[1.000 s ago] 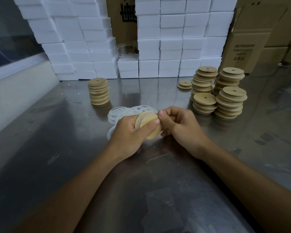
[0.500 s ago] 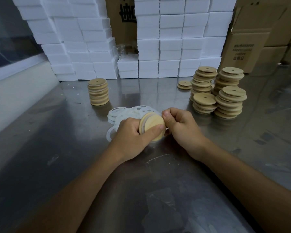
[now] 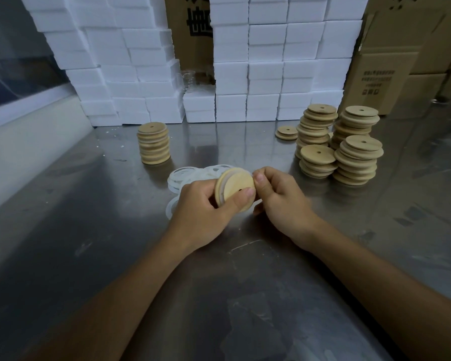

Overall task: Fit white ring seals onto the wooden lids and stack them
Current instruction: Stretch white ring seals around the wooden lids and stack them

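Head view | left hand (image 3: 201,204) grips one wooden lid (image 3: 236,188) on edge above the bench (image 3: 89,230); right hand (image 3: 281,196) pinches its rim at 3 o'clock | ring seals (image 3: 182,178) half hidden behind the hands, count unclear | one neat lid stack (image 3: 154,143) at 11 o'clock, four loose stacks (image 3: 344,147) at 1 o'clock.

White foam blocks (image 3: 266,74), cardboard boxes (image 3: 385,74) behind steel table (image 3: 89,230)

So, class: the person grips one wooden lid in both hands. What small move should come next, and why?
Probably press the white ring seal fully round the wooden lid. The left hand grips it while the right hand pinches its edge, so fitting looks unfinished; stacking follows.
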A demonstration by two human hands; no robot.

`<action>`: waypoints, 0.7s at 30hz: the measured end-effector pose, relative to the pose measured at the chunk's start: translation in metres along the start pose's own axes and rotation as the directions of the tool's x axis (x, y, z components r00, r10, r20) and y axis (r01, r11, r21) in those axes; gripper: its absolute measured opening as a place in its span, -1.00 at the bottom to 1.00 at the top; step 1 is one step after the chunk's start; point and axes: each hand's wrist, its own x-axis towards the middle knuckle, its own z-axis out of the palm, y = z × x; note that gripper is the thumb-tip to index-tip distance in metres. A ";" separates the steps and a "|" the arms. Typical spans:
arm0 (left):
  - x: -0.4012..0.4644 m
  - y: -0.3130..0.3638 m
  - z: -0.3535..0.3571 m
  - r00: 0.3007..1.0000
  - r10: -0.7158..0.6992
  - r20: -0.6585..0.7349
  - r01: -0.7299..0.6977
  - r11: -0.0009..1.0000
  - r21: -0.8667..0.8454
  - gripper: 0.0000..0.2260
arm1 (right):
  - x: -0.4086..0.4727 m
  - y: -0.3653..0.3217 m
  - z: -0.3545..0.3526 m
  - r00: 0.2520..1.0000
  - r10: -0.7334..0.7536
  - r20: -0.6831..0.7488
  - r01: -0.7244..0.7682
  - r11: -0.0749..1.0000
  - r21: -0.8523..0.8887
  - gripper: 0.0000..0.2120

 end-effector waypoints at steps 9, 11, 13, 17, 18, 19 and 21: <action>0.004 0.000 -0.002 1.000 -0.017 -0.017 0.016 0.997 -0.074 -0.66 | 0.004 0.002 -0.002 0.992 0.103 -0.068 -0.078 0.948 0.308 -0.81; 0.005 0.001 -0.003 0.997 -0.069 -0.022 0.065 0.987 -0.145 -0.63 | 0.003 0.002 -0.003 0.994 0.100 -0.054 -0.074 0.931 0.356 -0.87; 0.005 0.002 -0.004 0.995 -0.097 -0.027 0.090 0.978 -0.190 -0.64 | 0.003 0.002 -0.005 0.995 0.094 -0.045 -0.071 0.926 0.370 -0.91; 0.003 0.000 -0.002 0.998 -0.065 0.019 0.067 0.988 -0.138 -0.85 | 0.001 0.003 -0.004 0.994 0.005 -0.106 0.025 0.961 0.275 -0.91; 0.003 -0.001 -0.001 0.998 -0.057 0.028 0.060 0.993 -0.106 -0.90 | 0.001 0.003 -0.003 0.992 -0.043 -0.122 0.068 0.975 0.211 -0.89; 0.002 -0.003 -0.001 0.998 -0.054 0.029 0.057 0.995 -0.079 -0.93 | 0.000 0.002 -0.002 0.987 -0.095 -0.127 0.113 0.982 0.148 -0.87; 0.002 -0.005 -0.002 0.998 -0.052 0.026 0.054 0.996 -0.068 -0.91 | -0.001 0.001 0.001 0.975 -0.190 -0.111 0.194 0.981 0.025 -0.85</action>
